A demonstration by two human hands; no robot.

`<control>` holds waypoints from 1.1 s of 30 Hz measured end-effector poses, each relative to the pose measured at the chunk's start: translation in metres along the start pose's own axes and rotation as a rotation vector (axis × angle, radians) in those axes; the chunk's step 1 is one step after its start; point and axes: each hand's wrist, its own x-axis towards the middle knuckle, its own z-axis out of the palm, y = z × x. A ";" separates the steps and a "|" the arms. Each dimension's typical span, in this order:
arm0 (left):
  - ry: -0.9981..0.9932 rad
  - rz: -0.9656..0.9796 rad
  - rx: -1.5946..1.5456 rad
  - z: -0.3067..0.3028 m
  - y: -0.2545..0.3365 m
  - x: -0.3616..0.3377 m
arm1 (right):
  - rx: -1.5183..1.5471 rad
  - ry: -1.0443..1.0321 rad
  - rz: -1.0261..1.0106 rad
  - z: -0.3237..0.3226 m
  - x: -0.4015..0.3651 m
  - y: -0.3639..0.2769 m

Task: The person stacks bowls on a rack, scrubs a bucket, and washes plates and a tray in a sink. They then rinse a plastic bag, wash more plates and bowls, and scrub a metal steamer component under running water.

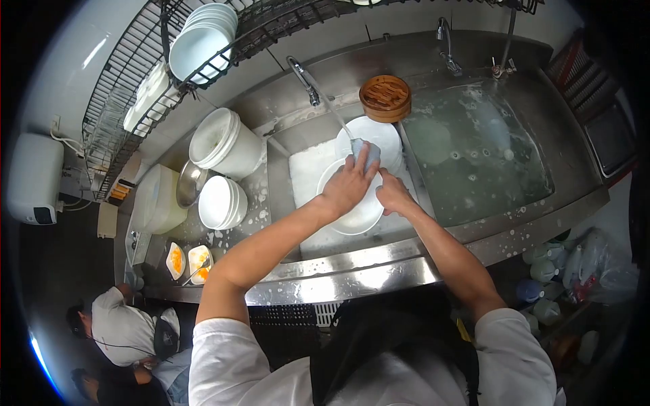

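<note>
My left hand (347, 184) presses a grey-blue sponge (366, 155) down over the far rim of a white plate (355, 218) in the soapy sink basin. My right hand (394, 193) is closed on the right rim of the same plate, its fingers partly hidden. Just behind lies another white plate (374, 137), partly covered by the sponge and the near plate. A tap (305, 82) with a hose running down from it reaches toward the sponge. White suds lie in the basin around the plates.
A round bamboo steamer (385, 98) sits on the divider by the water-filled right basin (474, 169). White bowls (222, 203), a bucket (225, 143) and two food-stained dishes (199, 262) stand on the left counter. A wire rack (172, 74) hangs above. Two people (132, 328) are at lower left.
</note>
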 end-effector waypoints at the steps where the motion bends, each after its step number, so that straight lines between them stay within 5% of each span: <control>1: -0.008 -0.035 0.010 -0.001 -0.004 0.000 | -0.012 -0.012 0.001 0.001 -0.002 -0.004; 7: 0.099 -0.217 -0.108 0.007 -0.020 0.005 | -0.111 -0.043 0.013 0.000 -0.007 -0.022; 13: 0.235 -0.084 0.032 0.018 -0.023 -0.006 | -0.273 0.018 -0.165 0.007 -0.008 -0.002; 16: -0.033 -0.613 -0.141 0.035 -0.042 -0.007 | -0.310 0.102 -0.193 0.005 0.002 -0.001; 20: -0.039 -1.206 -0.517 0.074 -0.030 -0.033 | -0.309 0.162 -0.257 -0.012 0.001 -0.011; 23: -0.067 -1.233 -0.800 0.108 -0.032 -0.044 | -0.313 0.121 -0.283 -0.006 0.005 0.005; 27: 0.169 -0.706 -0.336 0.074 -0.042 -0.021 | -0.309 0.074 -0.282 -0.005 0.004 0.007; 30: 0.182 -0.124 -0.274 0.019 -0.047 0.008 | -0.305 0.010 -0.281 -0.011 0.001 -0.005; 33: 0.269 -0.739 -0.556 0.054 -0.055 -0.007 | -0.212 0.185 -0.341 -0.013 0.009 -0.001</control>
